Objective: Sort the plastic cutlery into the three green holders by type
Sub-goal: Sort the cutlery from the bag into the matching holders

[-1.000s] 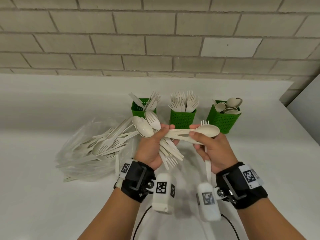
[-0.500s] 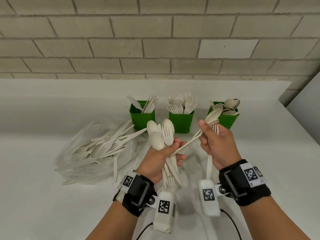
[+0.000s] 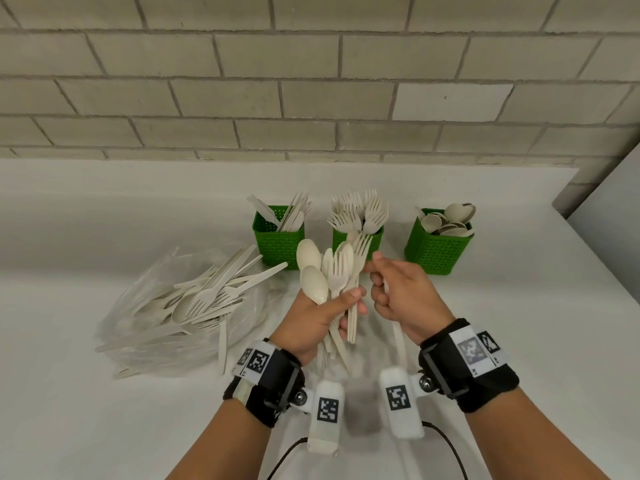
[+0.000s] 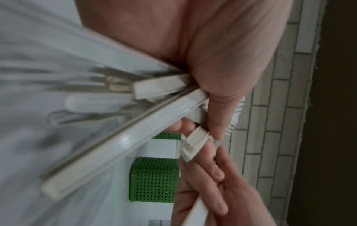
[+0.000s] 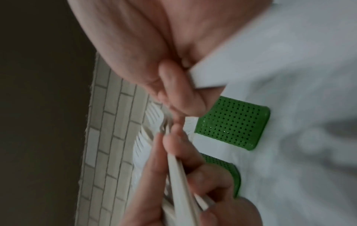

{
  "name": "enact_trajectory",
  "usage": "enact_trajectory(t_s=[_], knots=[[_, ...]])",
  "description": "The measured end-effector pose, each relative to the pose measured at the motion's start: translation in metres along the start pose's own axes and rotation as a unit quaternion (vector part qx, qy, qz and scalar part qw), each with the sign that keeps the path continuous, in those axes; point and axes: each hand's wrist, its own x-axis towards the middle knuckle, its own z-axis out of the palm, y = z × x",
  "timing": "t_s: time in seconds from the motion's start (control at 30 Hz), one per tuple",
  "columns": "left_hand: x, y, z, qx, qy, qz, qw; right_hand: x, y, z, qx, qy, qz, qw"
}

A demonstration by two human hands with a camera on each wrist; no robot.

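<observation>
My left hand [image 3: 353, 303] grips a mixed bundle of pale plastic cutlery [image 3: 329, 271], spoons and forks fanned upward, handles hanging below the fist. Close on its right, my right hand [image 3: 375, 282] grips one cutlery handle [image 3: 398, 334] that hangs under its palm, and its fingertips touch a fork [image 3: 362, 247] at the bundle's edge. Behind stand three green holders: left [image 3: 278, 244] with knives, middle [image 3: 375, 239] with forks, right [image 3: 438, 251] with spoons. In the left wrist view the bundle's handles [image 4: 123, 137] cross the frame. The right wrist view shows the held handle [image 5: 206, 76].
A heap of unsorted cutlery [image 3: 204, 299] lies on a clear plastic bag [image 3: 138, 323] to the left of my hands. The white counter [image 3: 519, 323] ends at a brick wall [image 3: 311, 98] behind the holders. A grey panel [image 3: 609, 216] stands at the right.
My right hand has come back left from near the spoon holder to the bundle, and the spoon it held is no longer seen in it. My left hand has turned the bundle more upright.
</observation>
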Motion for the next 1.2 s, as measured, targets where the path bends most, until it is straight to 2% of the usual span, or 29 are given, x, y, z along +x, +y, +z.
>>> enact_trajectory(t_s=[0.07,0.13,0.27,0.37,0.5,0.67,0.8,0.97,1.03,1.13,1.2], knots=[[0.001,0.001,-0.004,-0.016,0.021,-0.008,1.000,0.002,0.001,-0.008,0.005,0.013,-0.009,1.000],[0.002,0.001,-0.009,-0.046,0.026,-0.013,0.998,0.005,0.000,-0.016,-0.045,0.046,-0.046,0.997],[0.001,0.000,-0.010,-0.056,0.009,-0.017,0.998,0.009,-0.009,-0.018,-0.016,0.057,-0.098,0.993],[-0.001,0.001,-0.008,-0.027,-0.023,-0.013,0.999,0.012,-0.014,-0.016,-0.046,0.040,-0.142,0.988],[-0.002,0.004,-0.005,-0.032,-0.054,-0.015,0.998,0.015,-0.014,-0.018,-0.045,0.004,-0.147,0.988],[-0.003,0.001,-0.009,-0.003,-0.095,0.019,0.995,0.022,-0.004,-0.017,-0.040,0.030,-0.113,0.992],[-0.004,-0.001,-0.016,0.017,-0.062,0.002,0.998,0.033,-0.019,-0.030,-0.033,0.090,-0.125,0.988],[-0.001,-0.001,-0.025,-0.052,0.034,-0.024,0.998,0.054,-0.072,-0.050,-0.065,0.220,-0.209,0.950],[0.000,-0.001,-0.027,-0.081,0.041,-0.033,0.995,0.066,-0.088,-0.051,-0.114,0.244,-0.246,0.931],[0.001,0.001,-0.027,-0.096,0.036,-0.033,0.994,0.084,-0.091,-0.046,-0.211,0.227,-0.288,0.906],[0.000,0.003,-0.027,-0.100,0.039,-0.032,0.994,0.092,-0.082,-0.039,-0.291,0.185,-0.299,0.890]])
